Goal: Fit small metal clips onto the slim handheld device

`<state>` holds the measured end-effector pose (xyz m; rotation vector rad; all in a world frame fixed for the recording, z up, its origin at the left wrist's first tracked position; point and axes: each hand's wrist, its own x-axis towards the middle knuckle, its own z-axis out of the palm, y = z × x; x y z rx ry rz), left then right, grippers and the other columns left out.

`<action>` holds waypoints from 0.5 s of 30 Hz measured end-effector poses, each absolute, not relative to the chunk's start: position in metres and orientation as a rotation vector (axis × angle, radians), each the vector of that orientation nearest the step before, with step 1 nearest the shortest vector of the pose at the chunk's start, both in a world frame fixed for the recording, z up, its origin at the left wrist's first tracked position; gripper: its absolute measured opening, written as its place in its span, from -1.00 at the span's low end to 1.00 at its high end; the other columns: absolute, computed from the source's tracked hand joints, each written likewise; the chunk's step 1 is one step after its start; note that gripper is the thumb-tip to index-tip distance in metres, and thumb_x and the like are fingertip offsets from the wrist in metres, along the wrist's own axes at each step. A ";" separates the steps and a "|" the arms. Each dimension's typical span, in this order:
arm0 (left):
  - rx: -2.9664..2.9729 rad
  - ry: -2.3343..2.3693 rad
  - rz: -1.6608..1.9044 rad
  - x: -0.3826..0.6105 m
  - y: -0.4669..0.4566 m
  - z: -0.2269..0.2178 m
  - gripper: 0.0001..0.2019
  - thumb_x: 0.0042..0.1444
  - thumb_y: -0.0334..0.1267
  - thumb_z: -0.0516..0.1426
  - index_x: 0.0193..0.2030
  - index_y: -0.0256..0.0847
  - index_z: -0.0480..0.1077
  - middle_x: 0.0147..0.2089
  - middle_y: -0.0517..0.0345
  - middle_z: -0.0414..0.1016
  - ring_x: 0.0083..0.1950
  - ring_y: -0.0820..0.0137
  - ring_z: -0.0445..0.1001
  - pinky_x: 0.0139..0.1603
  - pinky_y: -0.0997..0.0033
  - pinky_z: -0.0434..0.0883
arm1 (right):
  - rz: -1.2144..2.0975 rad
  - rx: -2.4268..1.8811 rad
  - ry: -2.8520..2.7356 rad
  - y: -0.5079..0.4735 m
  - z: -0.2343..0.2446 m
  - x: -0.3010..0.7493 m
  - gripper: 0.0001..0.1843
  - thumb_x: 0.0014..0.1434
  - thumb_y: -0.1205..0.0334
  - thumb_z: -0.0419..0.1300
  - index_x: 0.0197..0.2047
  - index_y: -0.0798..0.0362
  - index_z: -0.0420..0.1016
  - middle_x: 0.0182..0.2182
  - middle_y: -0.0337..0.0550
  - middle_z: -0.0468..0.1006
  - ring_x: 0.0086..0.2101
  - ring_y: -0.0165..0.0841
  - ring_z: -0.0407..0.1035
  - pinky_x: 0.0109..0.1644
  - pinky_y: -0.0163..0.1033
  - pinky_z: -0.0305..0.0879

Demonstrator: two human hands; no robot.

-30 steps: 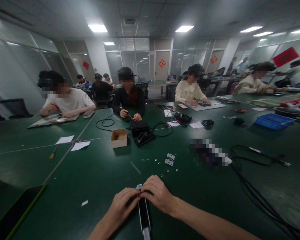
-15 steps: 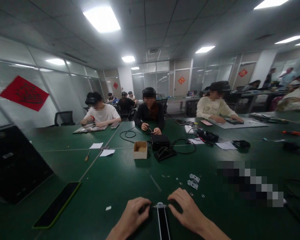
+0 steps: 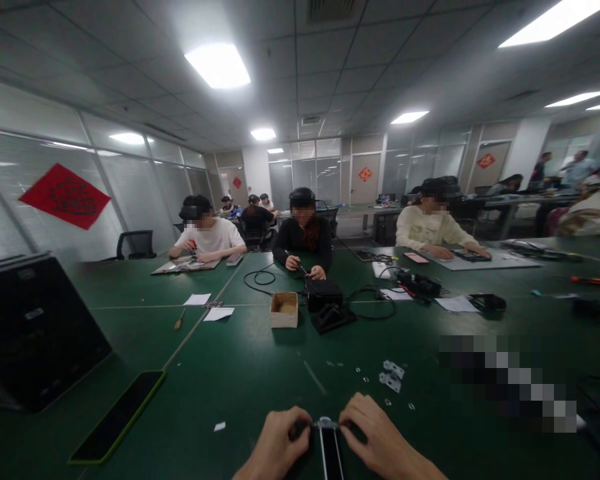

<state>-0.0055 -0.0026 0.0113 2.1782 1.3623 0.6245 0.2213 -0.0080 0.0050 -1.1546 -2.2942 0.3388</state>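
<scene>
At the bottom edge, my left hand (image 3: 278, 445) and my right hand (image 3: 375, 440) curl in on the far end of a long black bar with a silver tip (image 3: 326, 441). It lies on the green table (image 3: 240, 373) and points away from me. Each hand pinches one side of the tip. Two small metal brackets (image 3: 391, 375) and several tiny washers (image 3: 363, 373) lie just beyond my right hand.
A phone with a green edge (image 3: 117, 417) and a black case (image 3: 35, 330) lie to the left. A small cardboard box (image 3: 284, 309), a black device with cables (image 3: 325, 303), paper slips (image 3: 218, 313) and a screwdriver (image 3: 179, 319) lie farther off. Several people work across the table.
The view has tilted upward and swung left, so my hands sit lower in the picture. They keep the same grip on the bar's end.
</scene>
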 end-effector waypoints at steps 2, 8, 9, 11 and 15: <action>2.128 1.393 0.630 -0.004 -0.003 0.012 -0.81 0.03 -0.33 0.08 -0.28 -0.21 0.51 -0.49 0.25 0.48 -0.51 0.53 0.32 -0.43 0.61 0.25 | 0.329 -1.147 -2.298 -0.008 0.004 0.221 -0.86 0.13 0.40 0.07 -0.32 0.05 0.43 -0.36 -0.18 0.49 -0.30 -0.36 0.33 -0.19 -0.25 0.22; 2.049 1.375 0.685 -0.004 0.000 0.003 -0.81 0.01 -0.34 0.08 -0.26 -0.20 0.50 -0.39 0.24 0.54 -0.51 0.54 0.30 -0.43 0.60 0.26 | 0.261 -1.113 -2.313 -0.005 -0.003 0.222 -0.85 0.11 0.42 0.07 -0.31 0.03 0.44 -0.36 -0.17 0.50 -0.32 -0.36 0.36 -0.25 -0.29 0.26; 2.034 1.367 0.695 -0.005 0.002 0.000 -0.81 0.01 -0.35 0.08 -0.26 -0.20 0.49 -0.36 0.24 0.55 -0.51 0.55 0.30 -0.43 0.61 0.26 | 0.248 -1.103 -2.317 -0.004 -0.006 0.223 -0.84 0.11 0.42 0.07 -0.31 0.03 0.44 -0.36 -0.17 0.51 -0.32 -0.36 0.36 -0.26 -0.30 0.26; 2.011 1.360 0.693 -0.007 0.003 -0.004 -0.81 0.00 -0.35 0.09 -0.26 -0.21 0.49 -0.35 0.24 0.55 -0.50 0.55 0.31 -0.43 0.61 0.26 | 0.225 -1.086 -2.323 -0.001 -0.012 0.224 -0.84 0.11 0.43 0.07 -0.32 0.03 0.44 -0.36 -0.16 0.51 -0.33 -0.36 0.37 -0.28 -0.31 0.28; 2.026 1.358 0.632 -0.008 0.003 -0.006 -0.82 0.04 -0.30 0.10 -0.24 -0.20 0.50 -0.35 0.22 0.55 -0.43 0.51 0.36 -0.36 0.61 0.27 | 0.247 -1.044 -2.340 0.005 -0.022 0.227 -0.83 0.13 0.40 0.07 -0.32 0.01 0.47 -0.36 -0.15 0.53 -0.35 -0.36 0.39 -0.30 -0.32 0.31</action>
